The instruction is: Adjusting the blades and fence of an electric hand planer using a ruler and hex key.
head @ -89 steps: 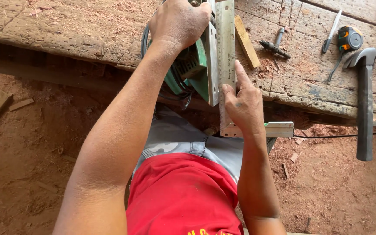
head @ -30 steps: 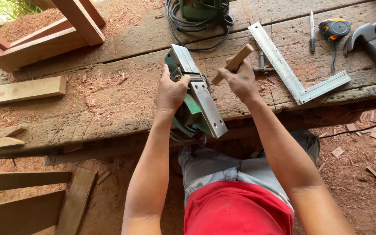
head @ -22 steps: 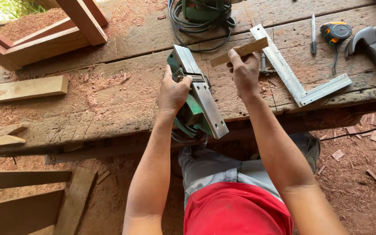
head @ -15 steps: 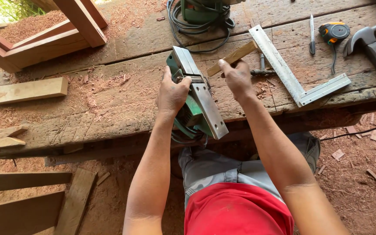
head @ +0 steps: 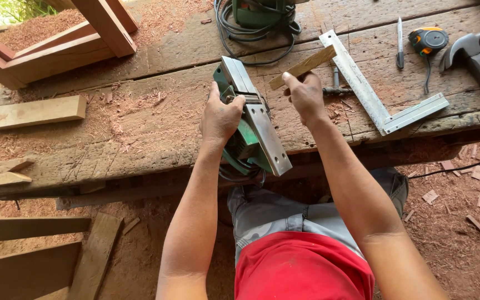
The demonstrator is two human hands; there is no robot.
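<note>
Green electric planer (head: 251, 130) turned sole-up at the near edge of the workbench (head: 112, 150), flat grey metal base facing the camera, dark cord looping beneath the body. Left hand (head: 220, 114) wrapped firmly round the planer's side, fingers closed on it. Right hand (head: 305, 97) pinching a short pale wooden stick (head: 304, 66), held slanted just above the planer's front end, close to it, contact impossible to tell. Just to the right, a metal try square (head: 379, 97) lying flat on the boards, then a pen (head: 399, 34), an orange and black tape measure (head: 428, 40) and a hammer (head: 476, 55) further along. Behind the planer, another green power tool (head: 259, 11) with coiled cable. Reddish sawdust (head: 134, 105) spread over the bench; a loose plank (head: 26, 113) at the left. No containers anywhere in view.
</note>
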